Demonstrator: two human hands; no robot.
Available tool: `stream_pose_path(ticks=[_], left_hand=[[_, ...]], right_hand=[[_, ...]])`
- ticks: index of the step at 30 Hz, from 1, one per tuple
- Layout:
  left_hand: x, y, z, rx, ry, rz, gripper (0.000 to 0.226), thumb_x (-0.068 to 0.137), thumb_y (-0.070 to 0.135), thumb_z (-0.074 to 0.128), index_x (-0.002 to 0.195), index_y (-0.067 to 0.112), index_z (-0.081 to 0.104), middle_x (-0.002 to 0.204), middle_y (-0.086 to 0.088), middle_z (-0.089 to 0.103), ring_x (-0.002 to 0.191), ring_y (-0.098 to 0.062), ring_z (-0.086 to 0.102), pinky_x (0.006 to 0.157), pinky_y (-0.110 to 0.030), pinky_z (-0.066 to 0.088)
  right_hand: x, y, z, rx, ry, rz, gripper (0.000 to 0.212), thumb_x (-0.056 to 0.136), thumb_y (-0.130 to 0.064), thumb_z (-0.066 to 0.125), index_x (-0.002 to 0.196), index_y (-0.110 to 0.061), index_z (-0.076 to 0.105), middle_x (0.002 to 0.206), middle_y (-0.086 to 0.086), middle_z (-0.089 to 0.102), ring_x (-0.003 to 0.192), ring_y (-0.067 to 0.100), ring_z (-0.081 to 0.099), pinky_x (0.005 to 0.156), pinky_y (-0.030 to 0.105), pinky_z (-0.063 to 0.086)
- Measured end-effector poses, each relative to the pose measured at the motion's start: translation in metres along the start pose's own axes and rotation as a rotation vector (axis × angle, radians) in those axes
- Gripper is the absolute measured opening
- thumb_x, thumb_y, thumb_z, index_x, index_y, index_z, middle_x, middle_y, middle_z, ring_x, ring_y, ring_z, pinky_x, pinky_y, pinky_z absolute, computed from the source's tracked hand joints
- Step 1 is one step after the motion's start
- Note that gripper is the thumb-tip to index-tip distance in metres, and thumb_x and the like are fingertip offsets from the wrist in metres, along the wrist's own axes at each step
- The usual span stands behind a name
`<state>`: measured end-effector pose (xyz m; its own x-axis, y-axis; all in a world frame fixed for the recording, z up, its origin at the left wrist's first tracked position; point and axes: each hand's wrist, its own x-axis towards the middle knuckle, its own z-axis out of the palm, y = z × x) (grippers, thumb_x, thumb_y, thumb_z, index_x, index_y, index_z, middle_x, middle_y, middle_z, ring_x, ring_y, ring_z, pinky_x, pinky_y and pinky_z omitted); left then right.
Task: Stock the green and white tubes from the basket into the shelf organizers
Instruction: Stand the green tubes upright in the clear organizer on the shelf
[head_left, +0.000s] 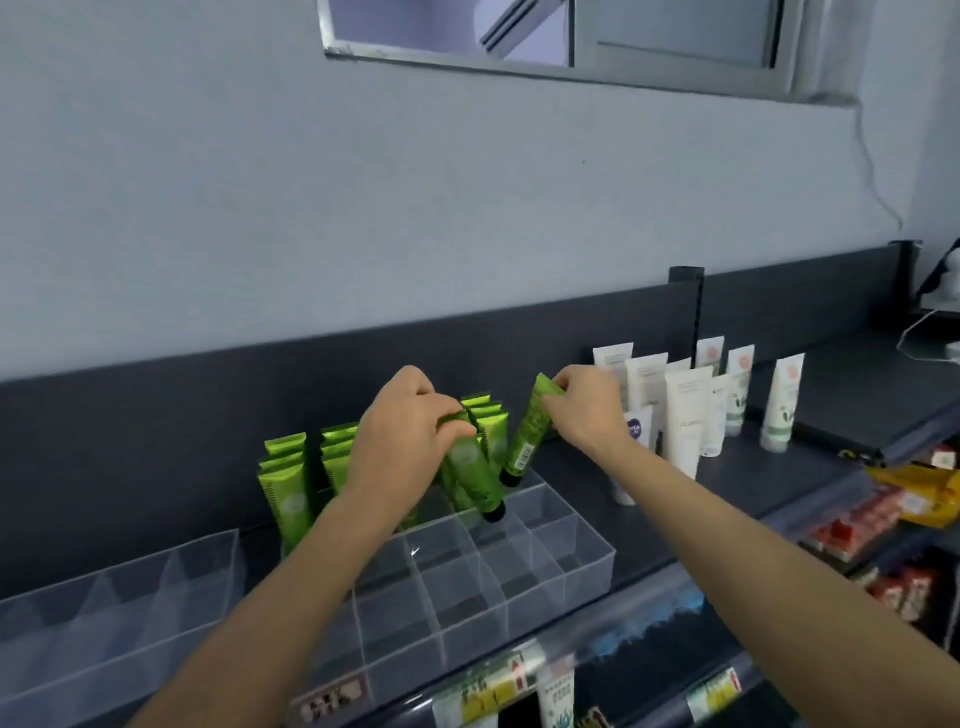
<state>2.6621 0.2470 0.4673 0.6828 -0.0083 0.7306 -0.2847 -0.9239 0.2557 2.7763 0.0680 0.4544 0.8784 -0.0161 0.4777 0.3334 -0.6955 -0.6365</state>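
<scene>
We are working at a dark shelf (810, 415) that is carrying two clear organizers. The larger gridded organizer (519, 577) is sitting at centre, and a second organizer (119, 587) is standing just beside it to the left. Green tubes (288, 483) are standing upright in the rear compartments of the gridded organizer. White tubes (685, 415) are standing on the shelf to the right, near our right hand. Our left hand (405, 436) is closing its fingers around a bundle of green tubes (470, 467), caps pointing down over a middle compartment. Our right hand (587, 405) is pinching the crimped top end of a single green tube (527, 436), which is hanging tilted, cap down, above the organizer's right rear corner.
</scene>
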Motion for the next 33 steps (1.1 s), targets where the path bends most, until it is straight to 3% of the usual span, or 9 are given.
stream_pose_path(ticks=[6, 7, 11, 14, 19, 21, 25, 29, 33], left_hand=[[-0.006, -0.02, -0.001, 0.089, 0.028, -0.01, 0.026, 0.078, 0.032, 0.074, 0.093, 0.012, 0.074, 0.089, 0.005, 0.047, 0.083, -0.014, 0.046, 0.068, -0.03, 0.043], [-0.006, -0.023, -0.002, 0.103, 0.024, -0.012, 0.026, 0.078, 0.034, 0.074, 0.094, 0.013, 0.074, 0.09, 0.005, 0.049, 0.086, -0.013, 0.045, 0.069, -0.03, 0.042], [-0.005, -0.034, -0.007, 0.133, -0.041, -0.019, 0.029, 0.082, 0.04, 0.068, 0.098, 0.016, 0.073, 0.094, 0.006, 0.058, 0.091, -0.013, 0.05, 0.078, -0.03, 0.045], [-0.005, -0.038, -0.01, 0.132, -0.083, -0.046, 0.03, 0.084, 0.042, 0.065, 0.1, 0.018, 0.072, 0.093, 0.007, 0.058, 0.086, -0.012, 0.056, 0.079, -0.033, 0.05], [-0.004, -0.046, -0.015, 0.151, -0.1, -0.068, 0.031, 0.085, 0.042, 0.063, 0.103, 0.018, 0.071, 0.093, 0.008, 0.056, 0.085, -0.011, 0.056, 0.077, -0.029, 0.048], [-0.004, -0.048, -0.018, 0.154, -0.097, -0.081, 0.03, 0.084, 0.042, 0.064, 0.101, 0.018, 0.072, 0.093, 0.007, 0.057, 0.085, -0.012, 0.056, 0.077, -0.03, 0.048], [-0.003, -0.05, -0.021, 0.176, -0.095, -0.103, 0.028, 0.085, 0.041, 0.063, 0.1, 0.019, 0.072, 0.093, 0.007, 0.057, 0.084, -0.011, 0.055, 0.074, -0.027, 0.045], [-0.002, -0.053, -0.024, 0.202, -0.102, -0.107, 0.027, 0.085, 0.041, 0.063, 0.097, 0.018, 0.072, 0.091, 0.008, 0.056, 0.083, -0.01, 0.054, 0.071, -0.025, 0.042], [0.002, -0.055, -0.024, 0.207, -0.105, -0.12, 0.026, 0.086, 0.039, 0.064, 0.096, 0.017, 0.072, 0.091, 0.006, 0.057, 0.085, -0.013, 0.055, 0.072, -0.028, 0.044]], right_hand=[[0.005, -0.008, 0.03, -0.152, -0.174, -0.03, 0.007, 0.076, -0.009, 0.056, 0.072, -0.003, 0.057, 0.078, 0.013, 0.061, 0.081, 0.033, 0.06, 0.06, 0.029, 0.04], [0.005, -0.009, 0.034, -0.184, -0.217, -0.036, 0.004, 0.076, -0.009, 0.056, 0.078, -0.005, 0.056, 0.082, 0.012, 0.061, 0.083, 0.033, 0.061, 0.061, 0.029, 0.041], [0.01, -0.012, 0.041, -0.277, -0.377, -0.164, 0.036, 0.08, -0.009, 0.055, 0.116, -0.014, 0.055, 0.111, 0.013, 0.063, 0.088, 0.03, 0.063, 0.073, 0.036, 0.054], [0.017, -0.012, 0.042, -0.216, -0.536, -0.18, 0.034, 0.084, -0.007, 0.055, 0.117, -0.015, 0.054, 0.107, 0.012, 0.061, 0.066, 0.024, 0.07, 0.063, 0.038, 0.06], [0.025, -0.012, 0.03, -0.088, -0.709, -0.07, 0.053, 0.078, 0.0, 0.07, 0.126, -0.01, 0.049, 0.094, 0.014, 0.065, 0.064, 0.02, 0.07, 0.061, 0.03, 0.061], [0.027, -0.012, 0.028, -0.055, -0.729, -0.057, 0.061, 0.073, 0.006, 0.073, 0.128, -0.006, 0.048, 0.094, 0.018, 0.068, 0.068, 0.023, 0.072, 0.067, 0.034, 0.061], [0.027, -0.01, 0.033, 0.05, -0.665, 0.008, 0.052, 0.074, -0.005, 0.078, 0.117, -0.001, 0.049, 0.082, 0.019, 0.071, 0.07, 0.023, 0.072, 0.066, 0.033, 0.061], [0.025, -0.005, 0.045, 0.066, -0.558, 0.01, 0.039, 0.074, -0.016, 0.081, 0.094, -0.01, 0.048, 0.079, 0.016, 0.069, 0.069, 0.025, 0.072, 0.066, 0.037, 0.061], [0.029, 0.0, 0.049, 0.084, -0.491, -0.025, 0.02, 0.085, -0.013, 0.069, 0.082, -0.009, 0.05, 0.074, 0.016, 0.066, 0.064, 0.028, 0.071, 0.063, 0.04, 0.061]])
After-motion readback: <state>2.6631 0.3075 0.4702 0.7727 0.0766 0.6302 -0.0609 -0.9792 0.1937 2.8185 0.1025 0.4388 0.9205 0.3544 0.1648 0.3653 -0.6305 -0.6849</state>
